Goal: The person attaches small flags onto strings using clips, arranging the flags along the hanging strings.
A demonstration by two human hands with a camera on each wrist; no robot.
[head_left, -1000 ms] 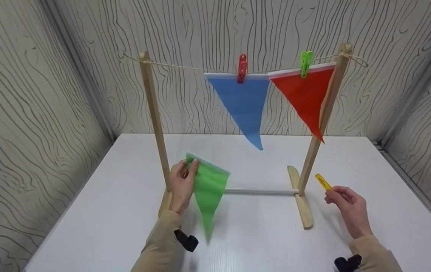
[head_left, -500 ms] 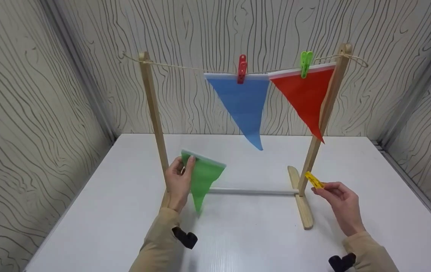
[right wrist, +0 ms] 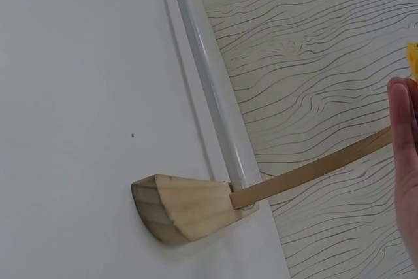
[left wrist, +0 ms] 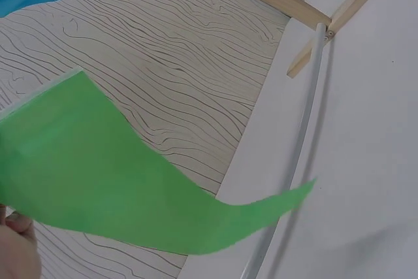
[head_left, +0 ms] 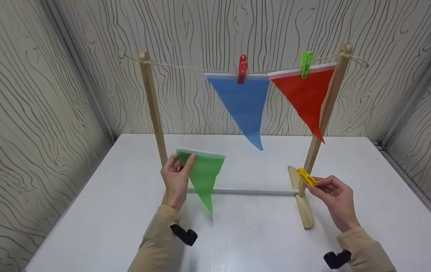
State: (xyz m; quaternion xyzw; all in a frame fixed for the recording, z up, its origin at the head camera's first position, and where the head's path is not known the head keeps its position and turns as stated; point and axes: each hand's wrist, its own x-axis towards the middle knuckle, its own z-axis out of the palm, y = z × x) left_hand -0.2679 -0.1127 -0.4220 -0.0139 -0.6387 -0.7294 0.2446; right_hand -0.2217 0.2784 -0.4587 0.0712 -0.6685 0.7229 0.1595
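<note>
My left hand pinches a green triangular pennant near the left end of its white top edge, and the point hangs down over the table. In the left wrist view the pennant spreads wide, its tip curling. My right hand pinches a yellow clothespin in front of the right post. Above, a string carries a blue pennant held by a red clothespin and a red pennant held by a green clothespin.
Two wooden posts hold the string, the right one on a wooden foot. A white rod joins them low across the white table. Wood-grain panels stand behind and at both sides.
My left hand has moved up and slightly left, and the green pennant's top edge is now nearly level. My right hand has moved left and up with the yellow clothespin, which has turned.
</note>
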